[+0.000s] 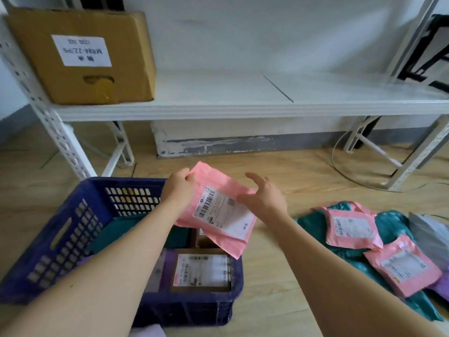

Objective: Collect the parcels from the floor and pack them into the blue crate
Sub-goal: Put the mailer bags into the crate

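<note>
**Pink mailer over the crate, mid-placement**

Left hand [178,188] pinches the top corner of a pink parcel [218,210], fingers closed on its edge. Right hand [263,199] sits at the parcel's right edge, fingers spread and loosely curled; whether they grip or merely steady it, I cannot tell. The parcel hangs tilted, label up, above the far right part of the blue crate [60,239].

Inside the crate: a teal bag [136,229] on the left and a labelled cardboard box [201,269] on the near right.

More parcels wait on the floor [279,276] to the right: pink mailers [352,227], teal ones, a grey one.

Likely best handling: lower the soft parcel flat onto the box or teal bag, inside the rim, so later ones stack evenly. Release only once it rests.
</note>
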Demonstrator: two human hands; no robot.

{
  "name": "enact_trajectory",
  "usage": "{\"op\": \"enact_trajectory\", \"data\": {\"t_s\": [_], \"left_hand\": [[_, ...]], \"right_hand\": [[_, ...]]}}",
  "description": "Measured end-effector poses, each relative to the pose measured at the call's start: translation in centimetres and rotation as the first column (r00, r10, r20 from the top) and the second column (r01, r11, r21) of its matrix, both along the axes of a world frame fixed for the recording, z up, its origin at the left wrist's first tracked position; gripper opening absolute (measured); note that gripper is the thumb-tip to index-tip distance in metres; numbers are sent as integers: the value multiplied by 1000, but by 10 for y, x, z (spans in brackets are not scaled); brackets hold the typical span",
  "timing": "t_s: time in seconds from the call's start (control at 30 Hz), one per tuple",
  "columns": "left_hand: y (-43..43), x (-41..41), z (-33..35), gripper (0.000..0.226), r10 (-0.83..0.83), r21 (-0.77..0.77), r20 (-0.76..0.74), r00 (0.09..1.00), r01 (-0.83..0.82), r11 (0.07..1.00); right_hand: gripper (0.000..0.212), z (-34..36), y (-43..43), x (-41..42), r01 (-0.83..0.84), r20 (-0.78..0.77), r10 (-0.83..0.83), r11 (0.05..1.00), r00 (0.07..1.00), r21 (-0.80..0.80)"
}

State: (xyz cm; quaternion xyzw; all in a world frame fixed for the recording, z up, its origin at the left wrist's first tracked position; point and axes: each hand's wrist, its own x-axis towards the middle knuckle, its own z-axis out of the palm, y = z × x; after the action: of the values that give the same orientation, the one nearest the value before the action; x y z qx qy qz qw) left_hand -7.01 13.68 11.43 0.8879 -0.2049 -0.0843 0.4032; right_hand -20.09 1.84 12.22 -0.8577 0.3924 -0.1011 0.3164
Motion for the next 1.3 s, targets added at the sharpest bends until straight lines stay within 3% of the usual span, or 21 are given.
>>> {"op": "enact_trajectory", "data": {"t_s": [0.1, 0.17, 0.2, 0.37, 0.5, 0.63, 0.7, 0.77, 0.8, 0.93, 1.03, 1.1, 1.3], "left_hand": [[23, 16, 2, 35, 16, -53, 16, 1000, -15, 998], [38, 28, 4, 33, 34, -92, 8, 999, -33, 995], [45, 33, 4, 34, 38, -111, 2, 999, -38, 993], [72, 60, -1, 24, 156, -263, -101, 983, -178, 948], [100, 80, -16, 70, 232, -296, -327, 916, -333, 895], [136, 106, -32, 81, 309, -289, -482, 820, -481, 828], [153, 109, -41, 79, 176, -233, -623, 763, -395, 889], [164, 111, -53, 59, 83, -172, -709, 700, -285, 943], [169, 116, -63, 50, 89, -136, -703, 706, -256, 957], [196, 139, -101, 62, 229, 31, -583, 779, -260, 965], [222, 140, -133, 33, 303, 112, -619, 725, -300, 947], [234, 142, -153, 26, 325, 160, -660, 678, -295, 942], [241, 157, -185, 48, 340, 470, -523, 781, -68, 880]], "right_hand": [[32, -3, 26, 31, -142, -44, 147, 986, 988, 91], [6, -11, 39, 48, -168, -39, 171, 984, 985, 67], [4, -15, 43, 55, -168, -21, 169, 984, 985, 62], [13, -24, 65, 85, -174, 69, 167, 977, 984, 123], [9, -31, 81, 102, -156, 128, 131, 965, 983, 211], [7, -41, 103, 126, -54, 194, -22, 924, 981, 377], [9, -52, 119, 141, -17, 189, -86, 875, 978, 485], [11, -71, 139, 155, -7, 143, -103, 790, 984, 613], [14, -82, 150, 162, -6, 112, -88, 758, 990, 652], [25, -122, 182, 184, -63, -21, 106, 729, 994, 681], [22, -147, 198, 196, -107, -138, 269, 728, 953, 677], [17, -162, 207, 201, -120, -214, 359, 714, 909, 689], [25, -198, 233, 209, -197, -310, 582, 647, 751, 736]]}}
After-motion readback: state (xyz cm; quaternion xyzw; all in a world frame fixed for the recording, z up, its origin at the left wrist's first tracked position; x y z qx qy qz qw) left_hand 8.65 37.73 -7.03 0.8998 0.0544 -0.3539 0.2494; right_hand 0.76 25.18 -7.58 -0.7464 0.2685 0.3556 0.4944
